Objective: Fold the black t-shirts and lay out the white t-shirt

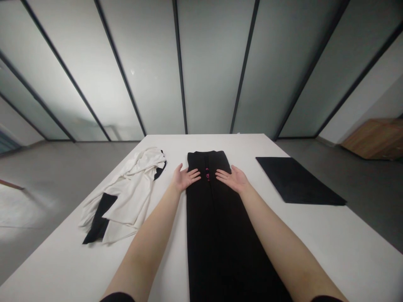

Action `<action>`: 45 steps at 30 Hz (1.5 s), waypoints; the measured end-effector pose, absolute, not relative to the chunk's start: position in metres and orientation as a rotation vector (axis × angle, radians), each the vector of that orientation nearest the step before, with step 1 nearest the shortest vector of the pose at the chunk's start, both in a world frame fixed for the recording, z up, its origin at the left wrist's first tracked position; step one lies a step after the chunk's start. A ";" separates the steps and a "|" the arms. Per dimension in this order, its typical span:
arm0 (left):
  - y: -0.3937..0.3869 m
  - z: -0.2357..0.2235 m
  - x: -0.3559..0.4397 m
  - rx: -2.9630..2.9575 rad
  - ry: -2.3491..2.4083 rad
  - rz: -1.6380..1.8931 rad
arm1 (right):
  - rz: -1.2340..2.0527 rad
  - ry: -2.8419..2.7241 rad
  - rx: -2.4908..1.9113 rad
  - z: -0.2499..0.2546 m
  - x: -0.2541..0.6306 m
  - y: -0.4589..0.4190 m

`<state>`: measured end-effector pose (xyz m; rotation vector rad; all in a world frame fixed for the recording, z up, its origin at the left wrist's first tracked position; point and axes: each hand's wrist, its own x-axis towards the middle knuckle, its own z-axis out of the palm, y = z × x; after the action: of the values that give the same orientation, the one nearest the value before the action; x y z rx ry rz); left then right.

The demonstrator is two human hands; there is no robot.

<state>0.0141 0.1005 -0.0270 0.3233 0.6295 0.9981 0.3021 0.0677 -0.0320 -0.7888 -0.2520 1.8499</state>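
Black garment (pixel 217 222) on table (pixel 315 243): left hand (pixel 185 177), right hand (pixel 233 179) open, fingers on its top end; white garment (pixel 132 197) left of it, black mat (pixel 299 180) right.

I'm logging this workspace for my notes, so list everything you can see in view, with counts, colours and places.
long black garment: one, black with small pink marks near its top, lying flat down the table's middle
crumpled white garment with black parts: one, white and black, on the table left of the black garment
flat rectangular black mat: one, black, on the table's right
white rectangular table: one, white, under these things
frosted glass wall panels: several, pale grey with dark frames, beyond the table
low wooden unit: one, brown, far right
left hand: one, bare, open, on the black garment's left edge
right hand: one, bare, open, on the black garment's right edge
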 end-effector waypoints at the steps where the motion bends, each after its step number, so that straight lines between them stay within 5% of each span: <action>1: 0.100 -0.028 0.016 0.341 0.649 1.010 | 1.822 -0.286 -0.803 -0.034 0.301 0.067; 13: 0.101 -0.031 0.030 0.392 0.797 1.214 | 1.503 -0.471 -0.974 -0.030 0.294 0.059; 28: 0.090 -0.009 0.030 0.759 1.004 0.764 | 1.800 -0.597 -1.345 -0.015 0.311 0.052; 39: 0.093 -0.008 0.017 0.750 0.799 1.289 | 1.599 -0.692 -0.814 -0.001 0.334 0.041; 45: 0.093 -0.011 -0.004 0.820 0.935 0.977 | 1.653 -0.796 -1.165 -0.018 0.337 0.047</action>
<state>-0.0036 0.0927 -0.0108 0.8196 0.9353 0.9772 0.3368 0.0475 -0.0176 -1.1652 -0.7963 1.6527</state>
